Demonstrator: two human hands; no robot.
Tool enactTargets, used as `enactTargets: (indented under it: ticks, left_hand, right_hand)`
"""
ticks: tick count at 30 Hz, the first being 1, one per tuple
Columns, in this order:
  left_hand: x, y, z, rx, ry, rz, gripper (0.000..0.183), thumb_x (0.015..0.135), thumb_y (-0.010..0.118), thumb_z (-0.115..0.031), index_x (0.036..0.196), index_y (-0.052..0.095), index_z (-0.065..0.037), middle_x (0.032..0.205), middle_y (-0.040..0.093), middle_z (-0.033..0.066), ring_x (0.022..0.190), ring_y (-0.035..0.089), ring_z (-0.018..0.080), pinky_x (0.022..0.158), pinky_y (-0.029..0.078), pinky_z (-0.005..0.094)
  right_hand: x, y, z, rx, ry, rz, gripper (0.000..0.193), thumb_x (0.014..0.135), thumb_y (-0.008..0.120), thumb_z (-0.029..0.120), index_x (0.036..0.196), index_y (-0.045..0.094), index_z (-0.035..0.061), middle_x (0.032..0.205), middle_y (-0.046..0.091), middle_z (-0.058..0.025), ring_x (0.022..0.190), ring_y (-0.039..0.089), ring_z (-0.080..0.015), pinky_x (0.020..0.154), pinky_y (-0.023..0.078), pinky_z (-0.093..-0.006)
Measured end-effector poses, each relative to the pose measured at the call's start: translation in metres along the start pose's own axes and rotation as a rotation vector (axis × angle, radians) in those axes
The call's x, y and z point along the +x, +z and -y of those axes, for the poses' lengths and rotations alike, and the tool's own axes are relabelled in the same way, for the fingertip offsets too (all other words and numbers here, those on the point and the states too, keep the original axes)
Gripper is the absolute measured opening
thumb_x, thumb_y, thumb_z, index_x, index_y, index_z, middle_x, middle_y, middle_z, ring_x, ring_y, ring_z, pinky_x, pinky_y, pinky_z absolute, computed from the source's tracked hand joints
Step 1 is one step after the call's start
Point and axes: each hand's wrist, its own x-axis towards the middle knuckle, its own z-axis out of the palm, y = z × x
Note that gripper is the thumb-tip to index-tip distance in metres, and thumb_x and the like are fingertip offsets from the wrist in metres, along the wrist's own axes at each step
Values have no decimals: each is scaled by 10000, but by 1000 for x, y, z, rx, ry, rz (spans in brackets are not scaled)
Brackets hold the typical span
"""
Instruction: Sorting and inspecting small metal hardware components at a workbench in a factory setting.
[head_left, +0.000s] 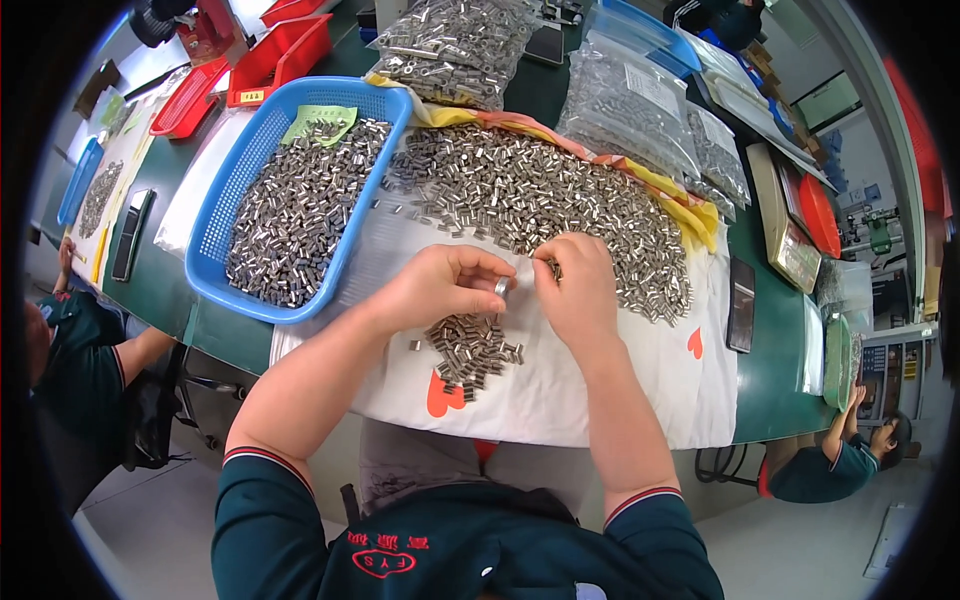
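My left hand [445, 285] is closed, thumb and fingers pinching a shiny ring-shaped metal piece [502, 287]. Just right of it, my right hand [582, 290] has its fingers curled together; a small metal piece seems to sit at the fingertips, too small to name. Both hands hover close together over a white cloth [590, 400]. Below the left hand lies a small pile of short metal cylinders [470, 350]. A much larger heap of the same cylinders [520, 180] spreads beyond both hands, partly hidden by the right one.
At the left stands a blue perforated basket [205, 240] full of metal cylinders, with a green slip inside. Behind are bags of metal parts [450, 50] and red bins [280, 60]. Dark phones [740, 305] lie on the green table [770, 380]. Other people [830, 460] sit at both sides.
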Motion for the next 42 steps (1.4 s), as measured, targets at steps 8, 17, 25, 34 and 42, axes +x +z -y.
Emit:
enactTargets:
  ticks: [8,17,25,34,42]
  left_hand:
    - [-2,-2,-2,-101,9,-59,350,764,650,4,1098,547,18,934,610,58,833,581,86,742,493,216]
    - [-1,1,2,7,-11,-146,344,734,690,-18,1055,577,26,891,624,49,799,584,79,697,491,203]
    - [-2,3,5,59,51,-58,358,721,707,-27,1054,583,20,912,631,66,817,587,92,717,491,220]
    - [-4,2,-5,184,-60,30,337,724,687,17,1046,587,16,965,613,41,869,568,81,765,480,222]
    - [-2,1,-2,164,-31,6,334,732,677,22,1053,590,-1,949,608,29,832,559,66,753,472,207]
  right_hand:
    - [-5,-12,10,783,223,249,82,736,623,17,818,622,22,768,611,-34,715,563,-101,648,434,-226]
    - [-9,-4,21,365,4,58,91,710,638,11,799,622,27,768,626,-37,707,586,-129,639,458,-262]
    - [-7,-16,8,703,177,280,118,708,661,49,817,622,27,763,619,-54,692,584,-143,635,469,-261]
    - [-5,-8,-18,288,213,111,112,715,648,146,760,612,50,730,583,-84,718,541,-248,668,430,-354]
    - [-9,5,-4,-9,111,147,94,702,656,137,732,610,62,719,586,-75,746,540,-252,690,430,-358]
